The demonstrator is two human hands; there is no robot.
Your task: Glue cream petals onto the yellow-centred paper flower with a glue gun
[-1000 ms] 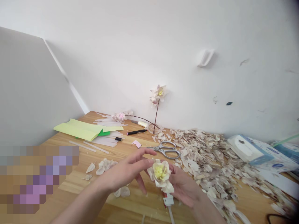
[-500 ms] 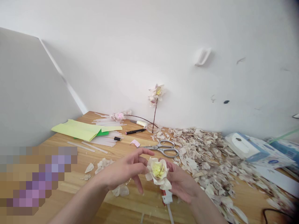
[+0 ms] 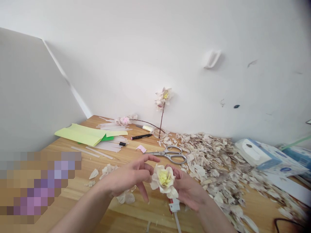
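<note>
My right hand point(image 3: 190, 189) is closed around the back of a handmade flower point(image 3: 164, 178) with cream petals and a yellow centre, which faces up toward me. Its fingertips are partly hidden behind the petals. To the left, my left hand point(image 3: 136, 176) has its fingers spread and bent, close beside the flower's left petals; I cannot tell whether a finger touches them. Just below the flower shows a red and white tool that looks like a glue gun point(image 3: 174, 205), with a translucent stick in its rear end. Loose petals point(image 3: 126, 196) lie under my left hand.
Silver scissors point(image 3: 170, 154) lie behind my hands. A large heap of dried petals point(image 3: 211, 158) spreads to the right, by a tissue pack point(image 3: 267, 158). Yellow paper point(image 3: 82, 133), glue sticks point(image 3: 110, 145) and a black marker point(image 3: 141, 137) lie at left. Another flower point(image 3: 164, 97) stands by the wall.
The flower has tilted very slightly in my right hand. Both hands hold almost the same position, and the view has shifted a little.
</note>
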